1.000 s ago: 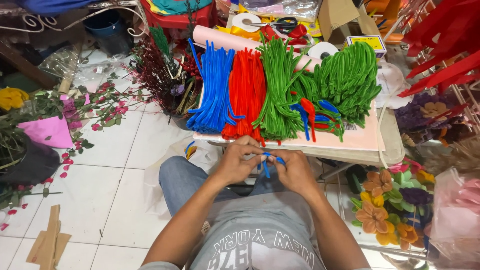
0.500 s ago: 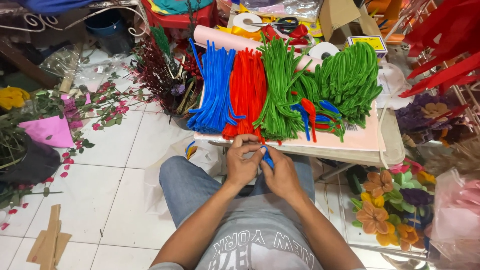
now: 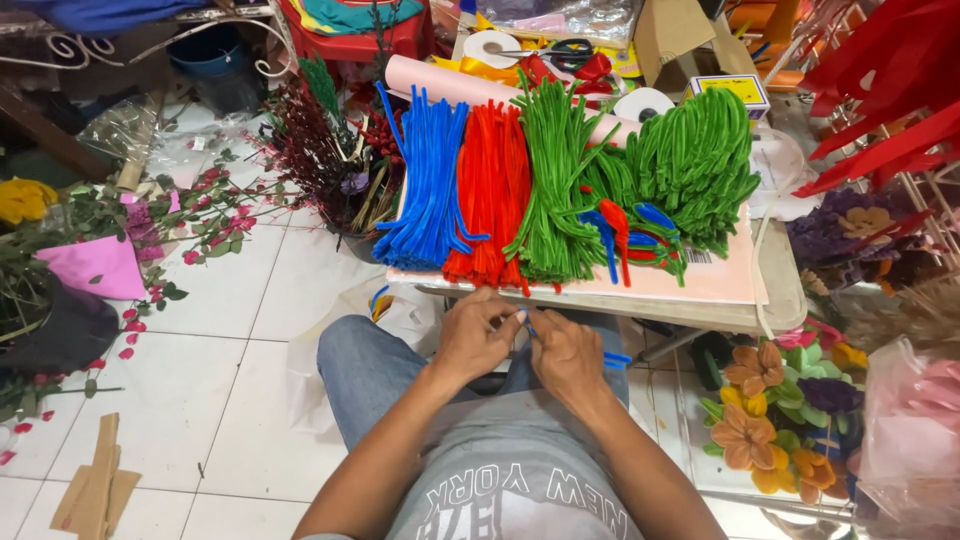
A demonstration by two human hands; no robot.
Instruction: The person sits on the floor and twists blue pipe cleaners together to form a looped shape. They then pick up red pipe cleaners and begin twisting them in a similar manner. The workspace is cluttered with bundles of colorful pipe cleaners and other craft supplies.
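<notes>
My left hand [image 3: 478, 335] and right hand [image 3: 566, 352] meet over my lap, fingertips pinched together on a blue pipe cleaner [image 3: 612, 358]. Both hands closed on it; most of it is hidden by my fingers, only a short blue bit shows between the thumbs and a blue end sticks out past my right hand. Hands touch each other, just in front of the table edge [image 3: 780, 300].

On the table a pink sheet [image 3: 720, 280] carries sorted bundles, left to right: blue pipe cleaners [image 3: 430, 180], red pipe cleaners [image 3: 492, 190], straight green pipe cleaners [image 3: 550, 180], then a heap of bent green ones [image 3: 700, 160]. A few loose blue and red bent pieces [image 3: 625, 235] lie between the green piles.

Behind the bundles: a pink paper roll [image 3: 440, 80], white tape rolls [image 3: 492, 45], scissors [image 3: 560, 48], a small yellow box [image 3: 728, 92].

Floor, white tiles: pipe-cleaner flowers [image 3: 760, 400] near my right knee, stems with pink buds [image 3: 200, 200] at left, cardboard scraps [image 3: 95, 490] at lower left
</notes>
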